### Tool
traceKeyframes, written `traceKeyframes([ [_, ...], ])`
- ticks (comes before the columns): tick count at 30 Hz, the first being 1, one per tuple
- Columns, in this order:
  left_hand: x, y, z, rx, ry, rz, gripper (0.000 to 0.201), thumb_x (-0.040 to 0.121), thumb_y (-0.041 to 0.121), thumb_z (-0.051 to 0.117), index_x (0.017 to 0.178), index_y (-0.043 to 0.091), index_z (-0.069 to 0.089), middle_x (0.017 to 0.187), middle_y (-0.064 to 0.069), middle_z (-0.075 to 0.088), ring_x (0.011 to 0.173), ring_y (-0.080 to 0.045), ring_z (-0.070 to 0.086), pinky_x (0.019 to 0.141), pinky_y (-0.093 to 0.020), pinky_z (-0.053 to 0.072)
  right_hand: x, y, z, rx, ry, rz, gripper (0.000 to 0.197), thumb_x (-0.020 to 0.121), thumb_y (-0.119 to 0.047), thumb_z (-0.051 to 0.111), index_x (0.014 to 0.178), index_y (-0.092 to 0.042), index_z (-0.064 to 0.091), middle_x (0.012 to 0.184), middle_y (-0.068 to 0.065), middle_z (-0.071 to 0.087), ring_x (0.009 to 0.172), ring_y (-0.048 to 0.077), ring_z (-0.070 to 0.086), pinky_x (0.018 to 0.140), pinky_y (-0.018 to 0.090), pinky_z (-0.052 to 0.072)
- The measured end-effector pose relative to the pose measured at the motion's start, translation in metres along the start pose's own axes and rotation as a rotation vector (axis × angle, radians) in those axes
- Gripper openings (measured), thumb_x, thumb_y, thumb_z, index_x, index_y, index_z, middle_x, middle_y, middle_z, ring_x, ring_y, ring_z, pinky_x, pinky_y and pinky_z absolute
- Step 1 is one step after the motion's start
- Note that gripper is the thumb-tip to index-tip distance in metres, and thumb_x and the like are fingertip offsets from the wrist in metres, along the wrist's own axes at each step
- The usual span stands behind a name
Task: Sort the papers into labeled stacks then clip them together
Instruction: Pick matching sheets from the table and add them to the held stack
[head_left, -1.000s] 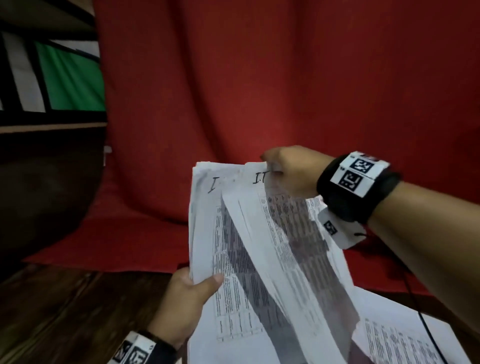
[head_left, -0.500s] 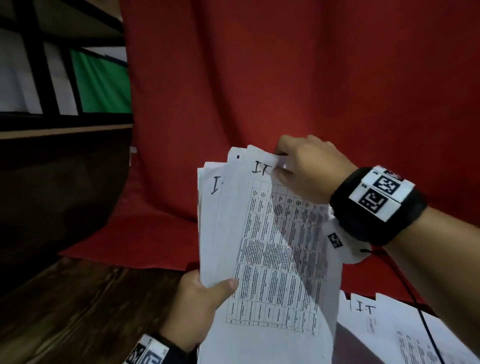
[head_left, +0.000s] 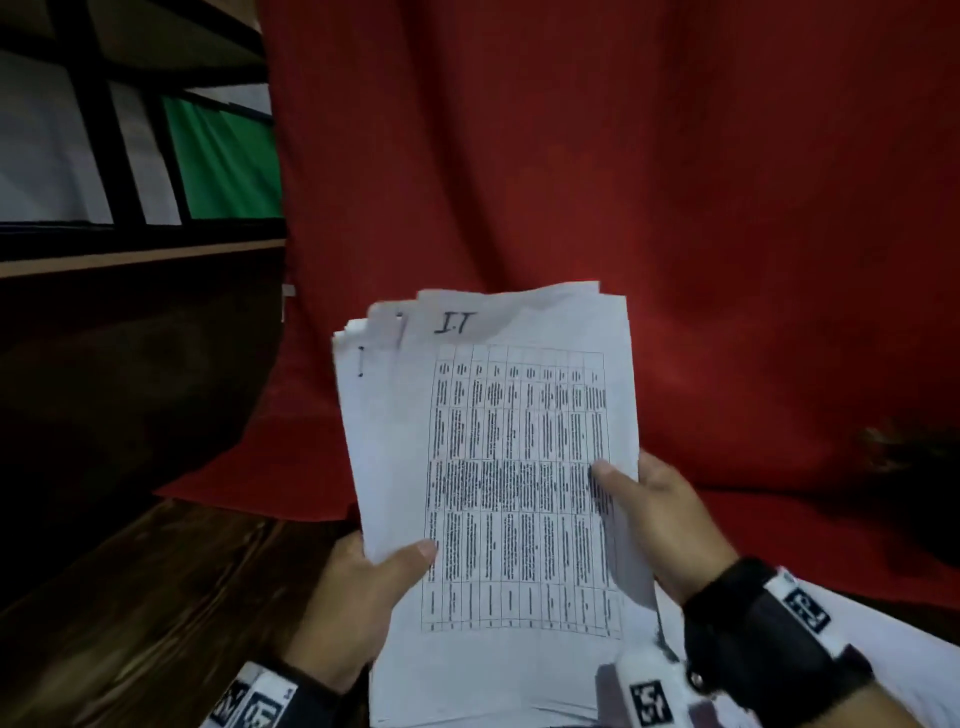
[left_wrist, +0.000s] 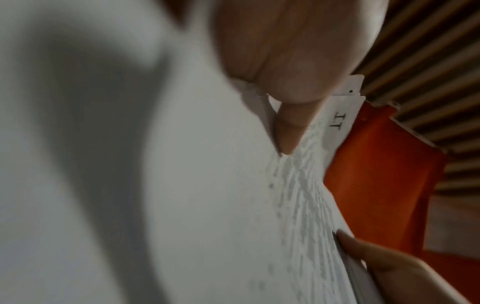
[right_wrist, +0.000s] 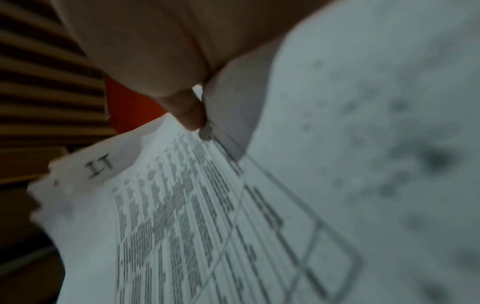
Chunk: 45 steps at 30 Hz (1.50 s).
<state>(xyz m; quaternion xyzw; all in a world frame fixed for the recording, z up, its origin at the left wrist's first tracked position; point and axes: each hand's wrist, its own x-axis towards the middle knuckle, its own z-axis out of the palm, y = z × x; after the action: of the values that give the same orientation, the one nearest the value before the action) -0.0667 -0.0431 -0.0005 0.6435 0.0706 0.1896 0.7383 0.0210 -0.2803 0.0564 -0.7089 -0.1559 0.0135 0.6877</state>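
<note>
I hold a stack of white printed papers (head_left: 498, 457) upright in front of me; the top sheet bears a table and the handwritten label "I.T". My left hand (head_left: 363, 587) grips the stack's lower left edge, thumb on the front. My right hand (head_left: 654, 514) grips the right edge, thumb pressed on the top sheet. In the left wrist view my thumb (left_wrist: 288, 123) presses the papers (left_wrist: 207, 205). The right wrist view shows my thumb (right_wrist: 189, 115) on the same labelled papers (right_wrist: 207, 205). More white sheets (head_left: 883, 639) lie on the table at the lower right.
A red cloth (head_left: 623, 182) hangs behind and drapes onto the dark wooden table (head_left: 130, 597). A dark shelf with white and green panels (head_left: 156, 156) stands at the upper left.
My right hand left the top corner of the front sheet and moved down to grip the stack's right edge. The lifted sheet now lies flat on the stack.
</note>
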Motion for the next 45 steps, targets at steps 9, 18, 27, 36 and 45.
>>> traceKeyframes([
  [9,0.013,0.022,0.018,-0.092,0.064,0.109,0.033,0.095,-0.012,0.056,0.115,0.011,0.067,0.100,-0.001,0.079,0.102,-0.021,0.073,0.074,-0.022,0.059,-0.001,-0.007,0.022,-0.074,0.172,-0.301,0.012,0.092,-0.015,0.065,0.098,-0.025,0.065,0.096,-0.008,0.075,0.088,0.010,0.070,0.081,0.036,0.055],
  [18,0.016,0.033,0.007,0.101,0.176,0.304,0.021,0.093,0.000,0.066,0.099,0.018,0.074,0.095,0.009,0.080,0.092,-0.011,0.075,0.080,-0.028,0.057,0.000,-0.003,0.027,0.056,0.131,-0.328,0.021,0.079,-0.036,0.063,0.099,-0.036,0.066,0.107,-0.003,0.075,0.102,0.017,0.070,0.094,0.050,0.053],
  [27,0.014,0.018,0.005,-0.058,0.025,0.178,0.030,0.093,-0.008,0.058,0.111,0.013,0.071,0.106,-0.002,0.080,0.099,-0.019,0.075,0.083,-0.034,0.059,-0.001,0.019,0.025,0.025,0.139,-0.226,0.036,0.082,0.000,0.056,0.096,-0.032,0.065,0.100,0.002,0.074,0.094,0.030,0.068,0.079,0.047,0.057],
  [36,0.016,-0.034,-0.012,0.068,0.087,0.079,0.006,0.076,0.012,0.081,0.082,0.010,0.080,0.083,-0.006,0.079,0.079,-0.025,0.071,0.076,-0.039,0.057,-0.006,0.049,0.020,-0.095,0.016,-0.071,0.051,0.068,-0.013,0.050,0.112,-0.032,0.064,0.107,-0.005,0.073,0.099,0.017,0.068,0.088,0.046,0.056],
  [45,0.019,-0.056,-0.031,-0.265,0.150,-0.083,0.037,0.096,-0.004,0.055,0.130,0.007,0.065,0.121,-0.013,0.074,0.106,-0.033,0.071,0.082,-0.046,0.061,-0.002,0.042,-0.093,-0.517,-0.037,0.103,0.022,0.081,0.001,0.057,0.092,-0.018,0.056,0.085,0.004,0.058,0.075,0.019,0.052,0.069,0.033,0.046],
])
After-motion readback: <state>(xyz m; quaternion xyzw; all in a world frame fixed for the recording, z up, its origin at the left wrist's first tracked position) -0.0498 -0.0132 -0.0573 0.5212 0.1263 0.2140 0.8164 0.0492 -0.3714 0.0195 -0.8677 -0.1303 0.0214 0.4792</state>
